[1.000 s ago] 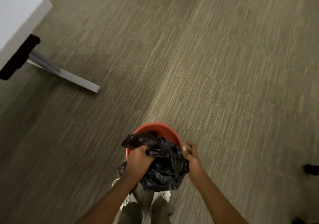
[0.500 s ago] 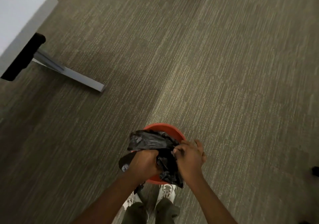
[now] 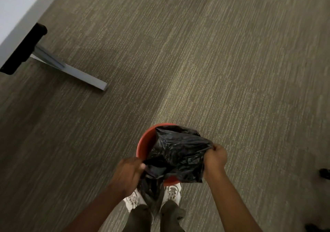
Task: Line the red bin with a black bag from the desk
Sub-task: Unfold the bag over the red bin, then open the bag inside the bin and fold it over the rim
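A round red bin (image 3: 142, 144) stands on the carpet just ahead of my feet. A crumpled black bag (image 3: 176, 153) is stretched over its opening and hides most of the inside and the right rim. My left hand (image 3: 128, 173) grips the bag's near left edge, at the bin's near left side. My right hand (image 3: 215, 157) is fisted on the bag's right edge, out past the bin's right rim. Part of the bag hangs down between my shoes.
A white desk (image 3: 19, 5) fills the top left corner, with a black part under it and a grey metal foot (image 3: 80, 74) running out across the carpet. Dark objects (image 3: 324, 173) sit at the right edge. My white shoes (image 3: 172, 192) stand right behind the bin.
My hands were close together on the bunched bag; they have pulled apart, left hand to the left and right hand to the right, spreading the bag over the bin.
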Available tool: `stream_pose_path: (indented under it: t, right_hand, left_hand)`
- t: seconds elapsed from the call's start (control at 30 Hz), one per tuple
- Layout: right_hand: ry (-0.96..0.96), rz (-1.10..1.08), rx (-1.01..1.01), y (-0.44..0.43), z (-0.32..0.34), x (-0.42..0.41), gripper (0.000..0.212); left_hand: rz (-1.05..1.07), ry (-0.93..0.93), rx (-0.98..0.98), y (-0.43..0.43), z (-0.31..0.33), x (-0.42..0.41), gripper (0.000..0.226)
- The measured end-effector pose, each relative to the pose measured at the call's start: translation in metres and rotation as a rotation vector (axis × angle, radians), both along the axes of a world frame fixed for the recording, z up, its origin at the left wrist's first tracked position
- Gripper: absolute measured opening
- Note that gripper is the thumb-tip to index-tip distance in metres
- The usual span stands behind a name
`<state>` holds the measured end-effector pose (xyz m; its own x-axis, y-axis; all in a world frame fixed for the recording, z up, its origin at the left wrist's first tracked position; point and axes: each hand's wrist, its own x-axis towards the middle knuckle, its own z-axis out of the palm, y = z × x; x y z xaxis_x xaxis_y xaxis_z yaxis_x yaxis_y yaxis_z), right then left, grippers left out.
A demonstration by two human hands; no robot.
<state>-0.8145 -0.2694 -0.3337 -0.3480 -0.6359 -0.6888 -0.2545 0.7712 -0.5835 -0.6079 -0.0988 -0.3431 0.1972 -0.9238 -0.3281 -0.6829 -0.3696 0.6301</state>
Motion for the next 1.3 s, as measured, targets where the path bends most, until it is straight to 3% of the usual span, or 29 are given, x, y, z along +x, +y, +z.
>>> stream_pose_path:
  t: [0.2,0.27,0.37,0.47,0.53,0.67,0.83,0.93,1.0,1.1,1.13,1.2,1.23,1.3]
  right_hand:
    - [0.431,0.443,-0.355,0.006,0.001,-0.008,0.016]
    - [0.446,0.373,-0.358,0.007,0.002,-0.014,0.016]
    - [0.383,0.125,-0.186,0.003,-0.006,-0.028,0.018]
    - [0.205,-0.032,0.001,0.002,-0.018,-0.038,0.018]
    - [0.151,-0.021,0.027,0.005,-0.018,-0.037,0.016]
    - [0.329,0.382,-0.133,0.024,-0.012,-0.043,0.019]
    - [0.214,0.65,-0.283,0.04,-0.002,-0.062,0.018]
    - [0.139,0.884,-0.098,0.034,-0.006,-0.077,0.047]
    - [0.25,1.033,-0.01,0.03,-0.006,-0.079,0.059]
    - [0.718,1.187,-0.004,0.027,-0.008,-0.072,0.026]
    - [0.829,1.149,-0.005,0.028,-0.008,-0.07,0.014]
    - [0.857,0.895,-0.03,0.033,-0.013,-0.073,0.004]
    - [0.769,0.667,-0.01,0.034,-0.016,-0.075,0.006]
    - [0.343,-0.039,0.098,0.029,-0.023,-0.079,0.024]
  left_hand:
    - [0.567,0.064,0.238,-0.008,0.01,0.007,0.048]
    - [0.72,0.126,0.186,-0.008,0.015,0.013,0.041]
    - [0.846,0.223,0.097,-0.006,0.021,0.025,0.034]
    - [0.795,0.318,0.121,-0.005,0.029,0.03,0.041]
    - [0.723,0.321,0.162,-0.005,0.035,0.03,0.043]
    - [0.655,0.334,0.232,-0.005,0.041,0.035,0.051]
    - [0.624,0.315,0.246,-0.015,0.05,0.033,0.039]
    - [0.652,0.304,0.268,-0.024,0.047,0.038,0.037]
    - [0.671,0.367,0.275,-0.027,0.043,0.038,0.035]
    - [0.635,0.493,0.25,-0.03,0.037,0.031,0.036]
    - [0.615,0.538,0.223,-0.032,0.036,0.028,0.041]
    - [0.579,0.588,0.176,-0.035,0.033,0.024,0.048]
    - [0.588,0.6,0.151,-0.036,0.03,0.023,0.047]
    - [0.694,0.637,0.09,-0.037,0.026,0.02,0.045]
